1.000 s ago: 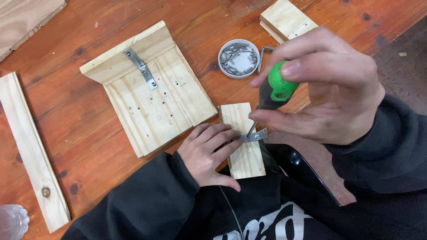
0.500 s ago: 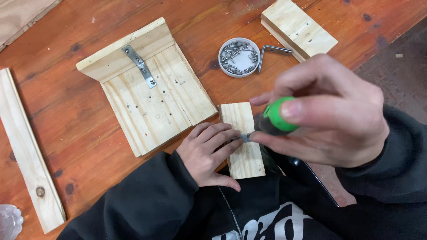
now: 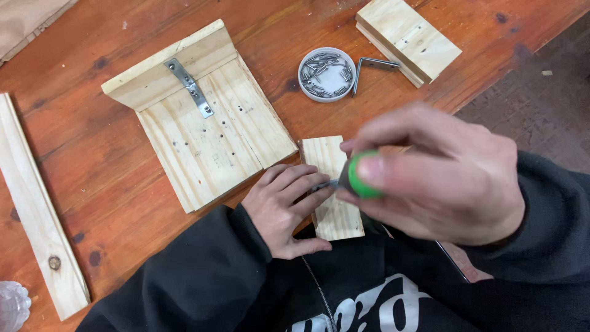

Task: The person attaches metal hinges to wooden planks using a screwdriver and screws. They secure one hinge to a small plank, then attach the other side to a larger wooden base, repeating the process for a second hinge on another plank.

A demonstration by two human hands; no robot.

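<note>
Right hand (image 3: 442, 175) clamped on one green-handled screwdriver (image 3: 359, 175), left hand (image 3: 286, 206) flat on one small board (image 3: 332, 184).

— Any packaging on the bench?
— One small round white tub (image 3: 301, 79), upper middle of the frame, open on top with metal screws lying in it.
— Anything else?
— A tan sheet (image 3: 27, 21) in the upper left corner, possibly a paper bag or cardboard; too little shows to tell. A clear ribbed plastic container (image 3: 12, 305) pokes in at the lower left corner.
</note>
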